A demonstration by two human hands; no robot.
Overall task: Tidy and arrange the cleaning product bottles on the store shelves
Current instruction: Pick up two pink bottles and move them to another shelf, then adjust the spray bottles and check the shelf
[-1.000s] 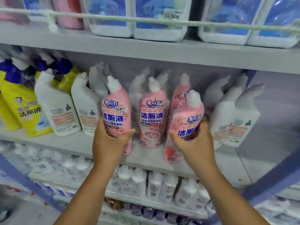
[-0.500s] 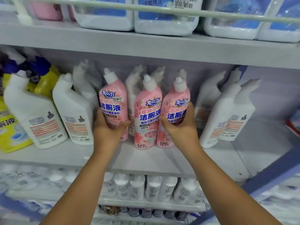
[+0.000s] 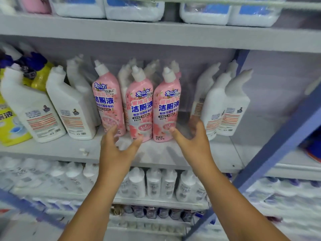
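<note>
Three pink toilet-cleaner bottles stand upright side by side on the middle shelf point(image 3: 156, 153): the left pink bottle point(image 3: 106, 101), the middle pink bottle point(image 3: 140, 108) and the right pink bottle point(image 3: 166, 106). My left hand point(image 3: 116, 150) hovers just in front of the left and middle bottles, fingers spread, holding nothing. My right hand point(image 3: 192, 141) is open just right of the right pink bottle, apart from it. More bottles stand behind the pink row, partly hidden.
White angled-neck bottles stand left point(image 3: 69, 108) and right point(image 3: 224, 105) of the pink ones. Yellow bottles point(image 3: 10, 126) sit at the far left. White tubs point(image 3: 133, 9) fill the upper shelf, small white bottles point(image 3: 152, 183) the lower one. A blue upright point(image 3: 278, 146) slants at right.
Both hands have let go of the outer pink bottles and drawn back from them with fingers spread. The right pink bottle now stands upright close beside the middle one.
</note>
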